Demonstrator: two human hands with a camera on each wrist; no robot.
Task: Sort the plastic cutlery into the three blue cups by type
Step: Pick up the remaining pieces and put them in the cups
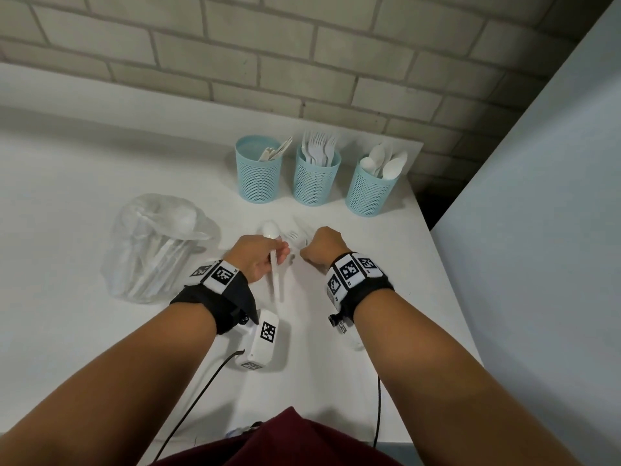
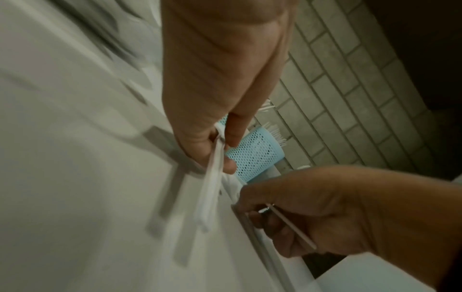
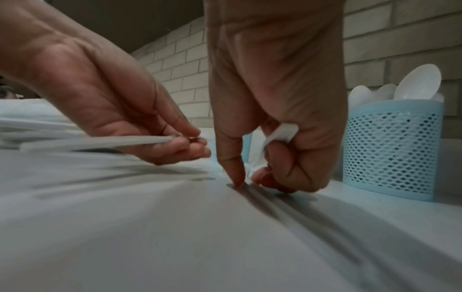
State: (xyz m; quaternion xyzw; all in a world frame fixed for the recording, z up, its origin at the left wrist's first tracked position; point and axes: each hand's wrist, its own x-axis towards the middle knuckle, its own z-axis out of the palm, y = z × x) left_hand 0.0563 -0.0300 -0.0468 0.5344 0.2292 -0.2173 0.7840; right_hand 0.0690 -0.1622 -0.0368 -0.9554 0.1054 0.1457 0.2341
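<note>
Two hands work at frame centre: the left hand point(image 1: 257, 260) pinches a spoon point(image 1: 273, 252) and another white handle; the right hand point(image 1: 322, 245) curls round a fork point(image 1: 295, 237), below three blue cups point(image 1: 314, 173) on the surface point(image 1: 84, 169).

The contents of the plastic bag point(image 1: 158, 243) are blurred behind its film. The right hand point(image 1: 322, 245) hides most of the fork point(image 1: 295, 237). Motion blur smears the cutlery in the left hand point(image 2: 207, 110), type indeterminable there.

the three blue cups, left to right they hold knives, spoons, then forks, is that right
Not quite. In the head view the left cup holds knives, but the middle cup holds forks and the right cup holds spoons. The last two are swapped.
</note>
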